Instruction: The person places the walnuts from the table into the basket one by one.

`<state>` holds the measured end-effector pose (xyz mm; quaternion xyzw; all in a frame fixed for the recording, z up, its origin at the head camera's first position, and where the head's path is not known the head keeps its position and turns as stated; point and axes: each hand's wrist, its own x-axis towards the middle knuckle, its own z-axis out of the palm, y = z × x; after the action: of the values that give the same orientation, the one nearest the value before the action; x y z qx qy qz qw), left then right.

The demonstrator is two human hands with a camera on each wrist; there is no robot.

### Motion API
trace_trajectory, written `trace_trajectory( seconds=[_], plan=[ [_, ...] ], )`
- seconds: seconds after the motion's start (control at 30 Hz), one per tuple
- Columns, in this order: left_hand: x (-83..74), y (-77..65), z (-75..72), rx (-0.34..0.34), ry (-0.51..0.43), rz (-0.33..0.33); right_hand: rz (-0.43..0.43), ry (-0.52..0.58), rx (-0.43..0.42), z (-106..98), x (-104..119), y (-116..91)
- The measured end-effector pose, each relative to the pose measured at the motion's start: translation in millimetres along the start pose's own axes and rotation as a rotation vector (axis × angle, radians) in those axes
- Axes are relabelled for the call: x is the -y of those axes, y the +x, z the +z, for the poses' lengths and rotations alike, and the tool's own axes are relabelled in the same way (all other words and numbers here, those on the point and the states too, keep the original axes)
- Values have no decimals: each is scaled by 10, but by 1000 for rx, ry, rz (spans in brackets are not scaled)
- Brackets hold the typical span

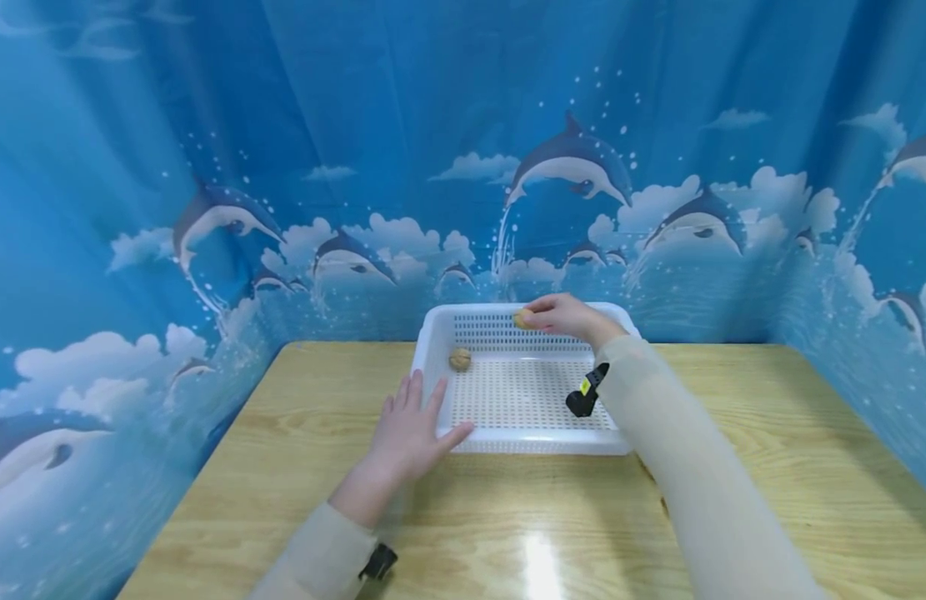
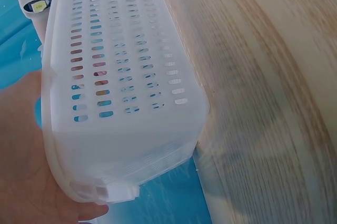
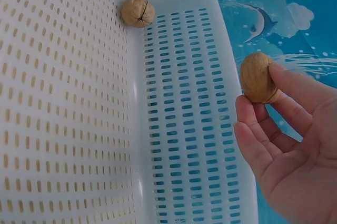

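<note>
A white slotted plastic basket (image 1: 523, 440) sits on the table. Between thumb and fingers my right hand (image 1: 563, 318) pinches a tan walnut (image 3: 258, 78), held up by the basket's far rim. A second walnut (image 1: 459, 359) lies inside the basket, in the far left corner; the right wrist view shows a crack line on this walnut (image 3: 138, 12). My left hand (image 1: 412, 429) rests at the basket's front left corner with its fingers spread. In the left wrist view only part of that hand (image 2: 23, 161) shows, beside the basket's rim (image 2: 50, 129).
A wooden table (image 1: 312, 450) carries the basket near its far edge. Behind and at the sides hangs a blue curtain (image 1: 402, 125) printed with dolphins. Small brown bits peek out beside the right sleeve (image 1: 688, 450), mostly hidden. Each wrist wears a small black camera (image 1: 583, 402).
</note>
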<state>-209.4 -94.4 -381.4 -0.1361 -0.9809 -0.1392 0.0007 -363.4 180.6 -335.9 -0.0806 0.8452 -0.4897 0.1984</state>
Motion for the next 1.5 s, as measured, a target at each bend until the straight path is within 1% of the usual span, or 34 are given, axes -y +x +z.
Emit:
trace_trajectory(
  seconds=[0.13,0.2,0.3,0.53,0.67,0.7,0.77,0.93,1.03,1.13,1.27,1.37,1.5],
  plan=[
    [-6,-16,-8,6,8,-4,28,-31,-11,61,-58,103],
    [-5,-15,-5,7,10,-4,34,-59,-21,92,-133,185],
    [-8,-13,10,5,8,-2,37,-103,-21,155,-166,225],
    [6,-20,76,16,7,-15,49,-170,-10,306,-202,304],
    [1,-22,71,6,7,-16,73,-216,-23,353,-210,379],
    [-2,-22,64,1,8,-16,78,-242,-23,361,-209,396],
    [-3,-19,54,-5,8,-13,105,-268,-27,384,-209,437],
    [-3,-5,37,-8,15,-12,115,-334,8,469,-203,499],
    [-7,-6,31,-9,12,-8,89,-412,51,535,-195,516],
    [-6,-11,32,-15,16,-5,63,-454,73,605,-185,552],
    [-6,-12,35,-27,23,-3,55,-437,48,661,-177,595],
    [-5,-9,34,-28,20,1,59,-424,30,673,-172,589],
    [6,-9,41,-28,17,7,17,-373,3,680,-139,459]
  ],
)
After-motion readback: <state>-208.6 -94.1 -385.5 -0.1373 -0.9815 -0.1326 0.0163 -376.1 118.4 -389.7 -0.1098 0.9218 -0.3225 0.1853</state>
